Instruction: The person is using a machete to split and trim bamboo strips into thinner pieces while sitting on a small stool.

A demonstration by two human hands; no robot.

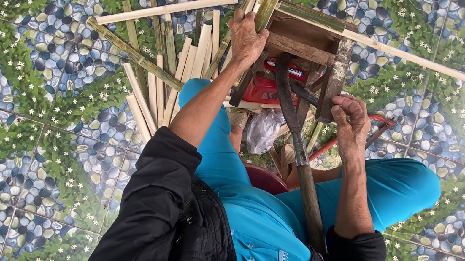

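Here, seen from above, a seated person in a black jacket and blue trousers works bamboo on a floor [16, 138] tiled in a pebble-and-flower pattern. At far left lies a loose fan of split bamboo slats [159, 73], pale and green, most with their long axes running away from the person, and one longer pale strip laid across their far ends. Just right of this pile, the left hand [246, 38] is closed around a green bamboo stalk [270, 1], which rises toward the top of the view, its long axis pointing away from the body; the fingers wrap it against the near corner of a small wooden stool [304, 38]. Beneath the stool sit a red object [265, 90] and a crumpled clear plastic bag [262, 129]. A long dark-bladed knife [292, 111] runs from the stool back toward the lap, its wooden handle lying between the knees; no hand holds it. The right hand [350, 119] grips the stool's right leg, fingers curled shut on the wood. A long pale bamboo pole [421, 61] crosses the stool top and extends rightward. The knife handle lies nearer the right hand than the left.
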